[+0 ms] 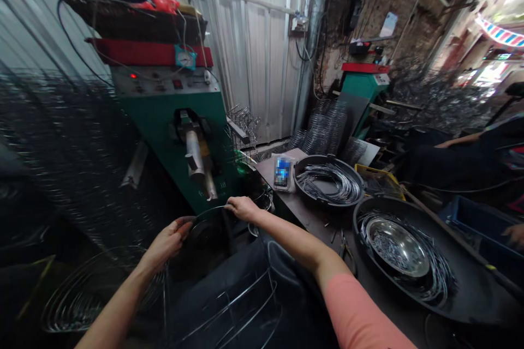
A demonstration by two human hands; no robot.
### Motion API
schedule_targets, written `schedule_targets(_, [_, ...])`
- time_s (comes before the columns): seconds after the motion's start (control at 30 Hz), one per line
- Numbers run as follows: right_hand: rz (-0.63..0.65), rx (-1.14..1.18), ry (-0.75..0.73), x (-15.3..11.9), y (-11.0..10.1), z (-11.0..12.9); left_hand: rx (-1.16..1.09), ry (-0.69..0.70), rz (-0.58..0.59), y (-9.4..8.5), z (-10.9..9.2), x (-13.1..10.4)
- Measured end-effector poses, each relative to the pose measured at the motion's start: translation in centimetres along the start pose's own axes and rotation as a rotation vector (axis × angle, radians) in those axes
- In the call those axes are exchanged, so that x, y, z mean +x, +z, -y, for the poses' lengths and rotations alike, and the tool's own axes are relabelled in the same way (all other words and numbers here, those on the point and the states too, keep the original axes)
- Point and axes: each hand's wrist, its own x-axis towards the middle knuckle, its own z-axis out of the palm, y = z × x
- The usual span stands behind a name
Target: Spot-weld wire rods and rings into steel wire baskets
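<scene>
A thin curved wire [208,210] spans between my two hands in front of the green machine [164,114]. My left hand [174,235] is closed on its left part. Around its right end, the fingers of my right hand [241,208] are pinched, just below and right of the machine's metal electrode arm [196,158]. Below, a bent wire frame [249,294] lies over the dark apron on my lap. More curved wire, blurred, is at the lower left beside my left forearm.
At the right, a table [290,204] bears a round tray [329,202] of wire rings, a larger tray [470,305] with a steel bowl [421,267], and pliers [347,253]. Stacked wire racks [61,163] stand left. Another person's hand [516,233] shows at the right edge.
</scene>
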Motion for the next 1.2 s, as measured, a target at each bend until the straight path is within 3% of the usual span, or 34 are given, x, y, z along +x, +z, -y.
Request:
schedule_targets(0.27, [0.026,0.036,-0.002,0.6,0.7,-0.1,0.193,0.178,-0.035,-0.8,1.0,2.2])
schedule_targets(0.37, [0.052,0.003,-0.008,0.8,0.9,-0.2,0.231,0.183,-0.051,-0.8,1.0,2.6])
schedule_targets(0.6, [0.072,-0.008,-0.009,1.3,1.5,-0.6,0.211,0.251,0.046,-0.8,1.4,3.6])
schedule_targets(0.8, [0.086,-0.092,-0.068,1.3,1.6,-0.8,0.334,0.38,0.07,-0.8,2.6,4.7])
schedule_targets(1.2, [0.033,0.059,-0.108,3.1,2.2,-2.2,0.449,0.517,0.038,-1.0,3.1,6.5])
